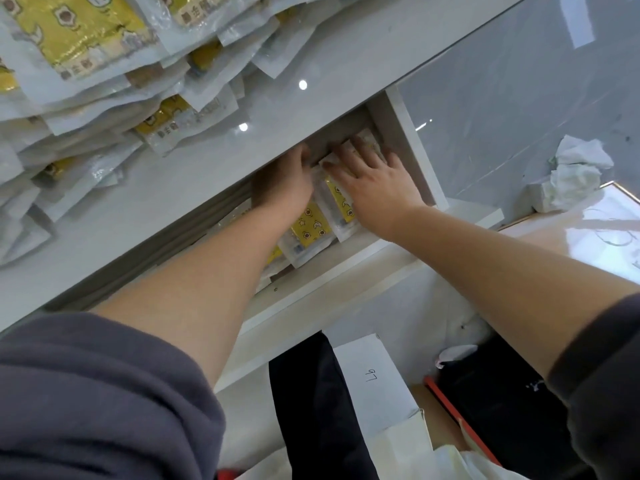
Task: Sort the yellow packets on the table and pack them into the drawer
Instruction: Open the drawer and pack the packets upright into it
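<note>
A white drawer (420, 161) stands pulled out from under the glossy white table (214, 188). Inside it lie yellow packets (313, 228) in clear-edged wrappers, stacked in a row. My left hand (282, 183) reaches into the drawer under the table edge, fingers curled against the packets' left side. My right hand (377, 181) lies flat, fingers spread, pressing on top of the packets at the drawer's far end. A big heap of the same yellow packets (86, 64) covers the table's upper left.
Crumpled white tissue (575, 171) sits on the grey floor at right, beside a glossy framed board (609, 223). Below the drawer are a white box marked "97" (374, 379), black fabric (318, 410) and a red-edged carton (460, 417).
</note>
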Available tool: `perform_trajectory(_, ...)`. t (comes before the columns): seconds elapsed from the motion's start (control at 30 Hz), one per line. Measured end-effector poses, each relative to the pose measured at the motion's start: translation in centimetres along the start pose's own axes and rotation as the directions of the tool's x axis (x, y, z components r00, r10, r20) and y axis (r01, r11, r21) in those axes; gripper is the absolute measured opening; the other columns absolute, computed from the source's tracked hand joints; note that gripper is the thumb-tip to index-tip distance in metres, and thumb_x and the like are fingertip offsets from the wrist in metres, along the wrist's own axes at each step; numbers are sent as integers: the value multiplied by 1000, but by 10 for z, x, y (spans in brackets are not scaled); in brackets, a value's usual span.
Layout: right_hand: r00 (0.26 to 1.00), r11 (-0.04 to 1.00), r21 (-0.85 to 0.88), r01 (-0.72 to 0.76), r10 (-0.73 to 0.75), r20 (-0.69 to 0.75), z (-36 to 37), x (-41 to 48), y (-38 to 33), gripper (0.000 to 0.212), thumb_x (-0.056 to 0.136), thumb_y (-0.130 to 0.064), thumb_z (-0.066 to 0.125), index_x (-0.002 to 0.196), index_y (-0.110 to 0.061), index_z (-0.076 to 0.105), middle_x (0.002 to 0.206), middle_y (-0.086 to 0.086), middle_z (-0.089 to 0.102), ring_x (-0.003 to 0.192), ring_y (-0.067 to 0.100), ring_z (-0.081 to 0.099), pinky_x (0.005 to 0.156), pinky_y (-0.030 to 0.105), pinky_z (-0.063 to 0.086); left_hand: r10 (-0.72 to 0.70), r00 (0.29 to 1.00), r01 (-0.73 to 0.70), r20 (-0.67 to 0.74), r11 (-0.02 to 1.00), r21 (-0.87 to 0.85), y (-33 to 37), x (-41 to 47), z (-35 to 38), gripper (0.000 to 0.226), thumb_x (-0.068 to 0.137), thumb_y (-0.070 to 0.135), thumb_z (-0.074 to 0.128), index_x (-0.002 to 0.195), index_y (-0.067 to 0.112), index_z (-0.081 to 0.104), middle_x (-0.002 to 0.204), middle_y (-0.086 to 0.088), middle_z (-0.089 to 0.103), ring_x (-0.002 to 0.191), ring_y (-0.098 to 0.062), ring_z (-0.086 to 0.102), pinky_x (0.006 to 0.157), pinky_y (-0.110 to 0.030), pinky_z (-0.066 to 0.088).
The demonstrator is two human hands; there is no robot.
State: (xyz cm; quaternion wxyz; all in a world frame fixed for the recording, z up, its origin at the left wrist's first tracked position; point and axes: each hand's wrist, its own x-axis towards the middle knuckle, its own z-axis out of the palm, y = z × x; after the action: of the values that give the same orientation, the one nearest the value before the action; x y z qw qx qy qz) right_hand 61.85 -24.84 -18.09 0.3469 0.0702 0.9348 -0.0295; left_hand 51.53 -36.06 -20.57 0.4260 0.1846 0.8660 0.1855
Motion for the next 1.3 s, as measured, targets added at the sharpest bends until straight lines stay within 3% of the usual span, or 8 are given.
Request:
perform_trajectory(0.07,1000,999,32,-21,20,24,1,5,-1,75,95,-27,51,154,-29,4,162,5,5,149,30,3,117,51,12,-35,999,37,-25,995,90,-15,-9,-9,33,98,16,46,130,21,48,129,-5,57,115,-27,56,93,-42,50)
perform_trajectory(0.17,997,996,51,-75,75,11,-2,11,0,74,94,-26,52,154,-29,9,160,5,16,147,32,14,114,50,22,1,1000,-1,-1,988,152,-31,-18,-10,31,96,9,45,125,18,53,127,-5,55,111,-26,57,89,-40,52)
perform_trajectory(0.3,997,996,42,-75,74,29,-6,12,1,72,91,-25,54,153,-27,17,156,6,23,140,30,26,110,46,30,79,992,-82,97,996,26,-28,-31,-9,33,96,5,41,122,20,55,131,2,49,113,-18,53,94,-39,50)
perform_trajectory(0.4,996,994,63,-86,85,22,-5,13,-2,72,91,-22,54,153,-25,18,155,7,22,139,31,26,110,46,30,-42,999,43,-30,999,27,-43,-45,-20,37,96,4,41,128,20,49,129,-2,50,107,-20,52,88,-39,52)
perform_trajectory(0.53,996,990,107,-93,92,11,-6,18,-10,68,89,-18,54,150,-22,25,152,10,26,137,32,28,111,46,29,-235,962,256,-137,953,162,-67,-61,-29,44,94,3,43,136,16,44,134,-12,49,116,-31,49,87,-43,51)
perform_trajectory(0.77,991,985,111,-129,131,-8,-6,24,-17,62,88,-18,56,146,-20,33,145,9,35,130,31,36,108,45,31,-54,997,66,-56,971,232,-73,-65,-3,37,87,0,46,122,8,52,130,-10,45,116,-31,46,98,-43,41)
perform_trajectory(1.07,986,980,110,-165,161,48,-13,15,-27,70,89,-22,54,152,-22,22,155,7,24,142,31,21,113,49,25,-80,994,95,-74,967,236,-82,-74,-13,44,88,7,47,132,13,45,138,-8,40,125,-30,41,102,-44,37)
perform_trajectory(1.3,989,986,135,-97,80,127,-13,-6,-59,81,88,-16,55,155,-30,11,163,5,1,149,31,-1,118,57,8,-75,996,64,37,969,240,-96,-93,-37,28,91,12,47,118,14,53,127,-7,46,114,-26,47,91,-40,45)
